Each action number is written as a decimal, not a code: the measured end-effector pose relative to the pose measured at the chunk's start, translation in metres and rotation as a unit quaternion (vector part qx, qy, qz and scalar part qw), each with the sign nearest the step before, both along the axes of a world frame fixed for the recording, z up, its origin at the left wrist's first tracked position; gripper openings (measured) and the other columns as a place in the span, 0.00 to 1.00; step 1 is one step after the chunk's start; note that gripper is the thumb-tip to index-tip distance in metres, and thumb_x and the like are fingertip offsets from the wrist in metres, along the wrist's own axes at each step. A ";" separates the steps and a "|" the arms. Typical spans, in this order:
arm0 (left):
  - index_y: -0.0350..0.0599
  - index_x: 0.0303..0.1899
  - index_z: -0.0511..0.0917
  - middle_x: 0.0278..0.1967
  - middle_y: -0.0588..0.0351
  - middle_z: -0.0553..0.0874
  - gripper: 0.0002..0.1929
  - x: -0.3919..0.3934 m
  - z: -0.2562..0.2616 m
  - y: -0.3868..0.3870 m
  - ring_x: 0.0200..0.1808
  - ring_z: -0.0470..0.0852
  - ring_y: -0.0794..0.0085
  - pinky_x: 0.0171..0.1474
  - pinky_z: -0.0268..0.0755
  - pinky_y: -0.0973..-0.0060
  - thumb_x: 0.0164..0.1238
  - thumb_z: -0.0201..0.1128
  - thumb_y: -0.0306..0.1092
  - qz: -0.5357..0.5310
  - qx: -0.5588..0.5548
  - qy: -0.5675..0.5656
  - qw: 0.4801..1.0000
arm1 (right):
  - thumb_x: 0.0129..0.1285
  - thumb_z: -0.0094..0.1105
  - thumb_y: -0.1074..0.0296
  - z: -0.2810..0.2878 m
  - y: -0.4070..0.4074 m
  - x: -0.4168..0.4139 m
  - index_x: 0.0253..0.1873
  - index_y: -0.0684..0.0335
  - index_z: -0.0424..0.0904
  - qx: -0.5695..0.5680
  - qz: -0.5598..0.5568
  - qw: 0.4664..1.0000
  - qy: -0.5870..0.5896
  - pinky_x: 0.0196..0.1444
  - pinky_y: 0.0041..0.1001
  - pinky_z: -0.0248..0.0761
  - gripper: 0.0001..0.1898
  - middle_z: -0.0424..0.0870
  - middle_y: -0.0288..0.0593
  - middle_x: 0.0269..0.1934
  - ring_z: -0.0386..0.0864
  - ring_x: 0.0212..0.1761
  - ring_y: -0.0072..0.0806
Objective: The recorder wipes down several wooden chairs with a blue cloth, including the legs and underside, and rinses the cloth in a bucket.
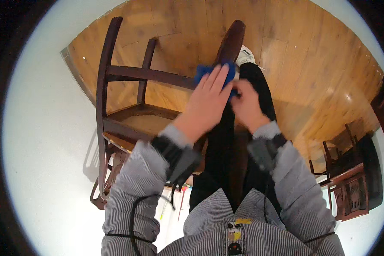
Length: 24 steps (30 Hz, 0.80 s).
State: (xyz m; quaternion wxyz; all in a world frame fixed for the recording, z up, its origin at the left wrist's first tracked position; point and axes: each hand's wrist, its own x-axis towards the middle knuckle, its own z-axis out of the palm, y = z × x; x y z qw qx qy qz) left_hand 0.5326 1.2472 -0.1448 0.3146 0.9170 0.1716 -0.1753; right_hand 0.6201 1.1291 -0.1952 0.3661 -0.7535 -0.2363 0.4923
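Note:
A dark wooden chair [150, 74] lies tipped over before me, with its legs and underside showing. My left hand [209, 99] lies flat with fingers stretched over a blue cloth [204, 71], pressing it against a dark wooden chair leg [232, 41] that reaches away from me. Close on its right, my right hand [247, 101] has bent fingers at the lower edge of the same cloth; the fingers are blurred, and how firmly they hold it is not plain. Both wrists bear dark straps with blurred grey devices.
White wall [51, 112] rises on the left beside the chair. Wood-plank floor [300, 64] spreads ahead and right. My legs in black trousers straddle the chair part; a white shoe [245, 57] stands beyond the cloth. More dark wooden chairs [347, 188] stand at right.

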 end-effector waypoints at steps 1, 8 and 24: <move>0.36 0.52 0.72 0.63 0.37 0.61 0.20 0.019 -0.020 0.008 0.64 0.62 0.46 0.63 0.59 0.58 0.54 0.54 0.26 -0.001 0.004 -0.031 1.000 | 0.46 0.54 0.82 -0.020 0.004 0.013 0.45 0.66 0.75 0.004 -0.023 0.999 -0.029 0.50 0.35 0.70 0.17 0.78 0.53 0.42 0.76 0.46 0.48; 0.38 0.48 0.73 0.51 0.40 0.71 0.16 0.092 -0.087 0.060 0.53 0.73 0.47 0.51 0.69 0.59 0.56 0.55 0.29 0.162 -0.074 -0.027 0.984 | 0.51 0.54 0.80 -0.061 0.074 0.091 0.51 0.67 0.75 0.076 -0.294 0.942 0.144 0.45 0.26 0.73 0.19 0.82 0.46 0.42 0.80 0.42 0.28; 0.30 0.48 0.73 0.61 0.36 0.64 0.19 -0.087 0.111 -0.030 0.66 0.60 0.46 0.66 0.56 0.58 0.51 0.55 0.24 -0.064 -0.196 0.123 0.971 | 0.46 0.60 0.79 0.108 -0.068 -0.089 0.42 0.66 0.70 -0.134 0.017 0.934 0.332 0.47 0.31 0.69 0.16 0.74 0.49 0.38 0.74 0.42 0.39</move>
